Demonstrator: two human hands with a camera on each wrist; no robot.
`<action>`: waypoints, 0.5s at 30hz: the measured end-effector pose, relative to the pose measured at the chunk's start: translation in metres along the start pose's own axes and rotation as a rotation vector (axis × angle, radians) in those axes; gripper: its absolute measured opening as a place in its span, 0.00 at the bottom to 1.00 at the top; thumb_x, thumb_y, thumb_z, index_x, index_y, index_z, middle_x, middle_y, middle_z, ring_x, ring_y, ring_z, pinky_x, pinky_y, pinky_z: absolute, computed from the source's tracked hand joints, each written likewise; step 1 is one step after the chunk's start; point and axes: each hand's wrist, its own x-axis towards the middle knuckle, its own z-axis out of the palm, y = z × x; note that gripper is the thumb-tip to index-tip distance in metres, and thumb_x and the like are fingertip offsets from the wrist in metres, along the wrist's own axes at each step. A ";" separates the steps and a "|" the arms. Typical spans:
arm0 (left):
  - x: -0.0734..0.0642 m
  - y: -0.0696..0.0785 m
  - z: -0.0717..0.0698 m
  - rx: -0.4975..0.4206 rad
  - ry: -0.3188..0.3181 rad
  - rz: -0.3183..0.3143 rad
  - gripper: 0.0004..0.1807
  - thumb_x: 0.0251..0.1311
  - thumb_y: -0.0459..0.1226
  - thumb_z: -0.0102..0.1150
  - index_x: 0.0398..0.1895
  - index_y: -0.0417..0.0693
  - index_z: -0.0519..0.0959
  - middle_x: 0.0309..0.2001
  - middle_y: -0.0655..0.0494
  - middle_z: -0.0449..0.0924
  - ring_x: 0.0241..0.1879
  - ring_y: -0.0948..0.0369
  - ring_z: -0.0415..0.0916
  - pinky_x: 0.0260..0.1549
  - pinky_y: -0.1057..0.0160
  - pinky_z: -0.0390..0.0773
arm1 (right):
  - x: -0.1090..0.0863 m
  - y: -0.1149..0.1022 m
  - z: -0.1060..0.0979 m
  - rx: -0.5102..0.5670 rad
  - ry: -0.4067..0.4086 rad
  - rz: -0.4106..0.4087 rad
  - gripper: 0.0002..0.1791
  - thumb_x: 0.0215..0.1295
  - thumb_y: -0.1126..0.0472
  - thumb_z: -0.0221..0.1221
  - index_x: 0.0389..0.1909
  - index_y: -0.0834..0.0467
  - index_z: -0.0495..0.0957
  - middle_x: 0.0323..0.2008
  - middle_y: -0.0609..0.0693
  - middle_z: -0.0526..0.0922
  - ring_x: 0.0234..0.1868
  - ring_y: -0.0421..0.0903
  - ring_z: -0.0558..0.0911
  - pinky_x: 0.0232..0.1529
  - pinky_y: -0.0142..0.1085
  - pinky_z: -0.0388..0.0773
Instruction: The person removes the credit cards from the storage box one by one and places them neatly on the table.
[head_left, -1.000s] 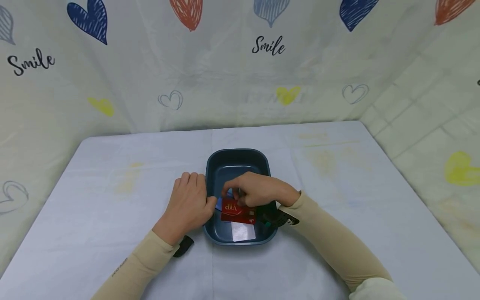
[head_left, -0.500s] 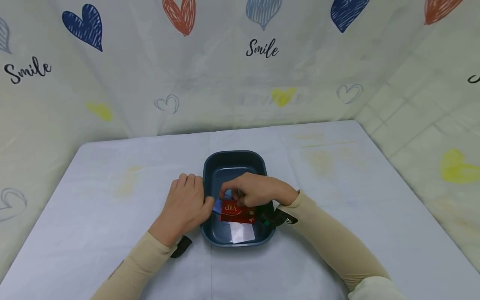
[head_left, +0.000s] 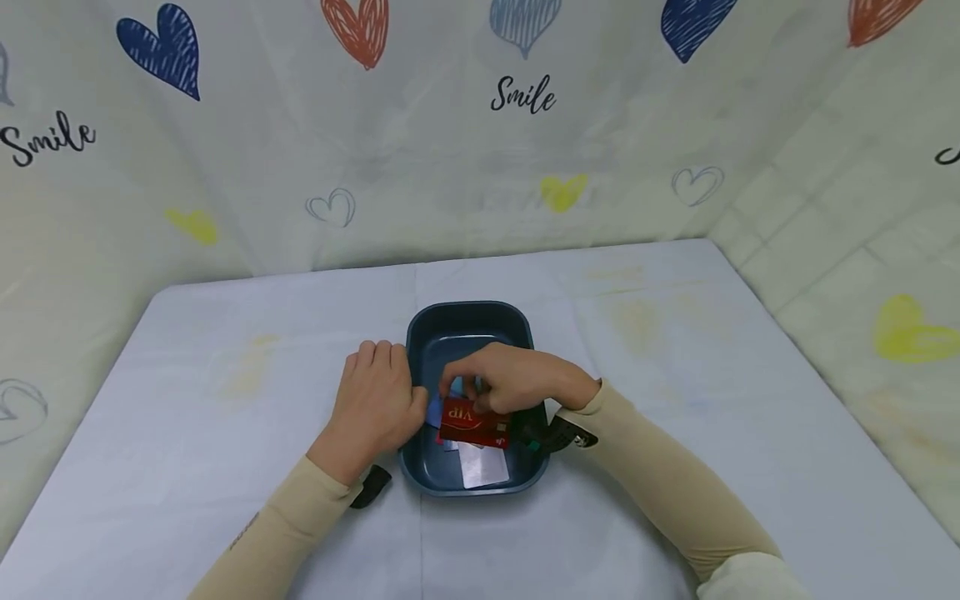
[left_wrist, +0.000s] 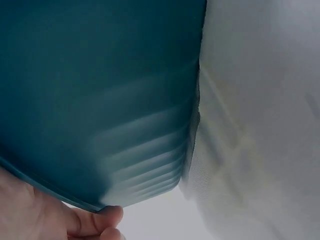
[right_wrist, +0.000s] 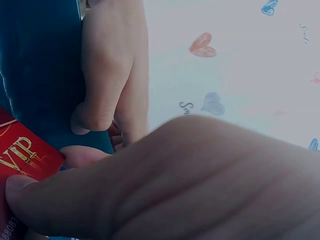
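Observation:
A red card (head_left: pixel 474 425) with gold "VIP" lettering is pinched between the thumb and fingers of my right hand (head_left: pixel 501 379), inside a dark blue-green plastic basin (head_left: pixel 472 315). The right wrist view shows my thumb on the face of this VIP card (right_wrist: pixel 31 152). Beneath it lie a white card (head_left: pixel 483 467) and a blue card (head_left: pixel 434 412), partly covered. At the basin's left side, my left hand (head_left: pixel 377 408) grips the rim, thumb over the edge. In the left wrist view, fingers (left_wrist: pixel 95 220) curl at the rim against the basin's outer wall (left_wrist: pixel 100 100).
The basin stands on a table with a white cloth (head_left: pixel 637 333) that has faint yellow stains. Behind the table hangs a pale curtain (head_left: pixel 435 150) printed with hearts and "Smile". A black wrist device (head_left: pixel 371 486) sits under the left forearm.
Both hands keep nearly the same places, the right still holding the red card, which tilts slightly. The whole scene shifts a little in the head view.

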 end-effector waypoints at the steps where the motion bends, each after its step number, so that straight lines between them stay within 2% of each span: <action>1: 0.000 0.000 0.000 -0.002 0.003 0.001 0.12 0.59 0.40 0.54 0.33 0.38 0.71 0.30 0.47 0.68 0.39 0.50 0.63 0.41 0.52 0.66 | 0.000 0.000 0.000 0.003 0.003 0.002 0.22 0.62 0.72 0.60 0.54 0.48 0.80 0.35 0.48 0.83 0.31 0.39 0.81 0.33 0.30 0.82; 8: 0.002 0.001 0.000 -0.005 -0.004 -0.003 0.12 0.60 0.41 0.55 0.33 0.40 0.70 0.29 0.48 0.66 0.37 0.51 0.62 0.40 0.54 0.64 | -0.003 0.000 -0.003 0.008 0.020 0.012 0.22 0.63 0.70 0.61 0.55 0.47 0.80 0.37 0.50 0.84 0.32 0.39 0.81 0.35 0.30 0.81; 15: 0.001 0.000 0.001 0.003 -0.012 -0.009 0.13 0.61 0.42 0.55 0.34 0.39 0.71 0.30 0.48 0.67 0.38 0.51 0.63 0.41 0.53 0.65 | -0.005 0.001 -0.006 0.044 0.036 -0.010 0.20 0.64 0.69 0.63 0.54 0.47 0.80 0.34 0.48 0.83 0.28 0.39 0.82 0.35 0.31 0.82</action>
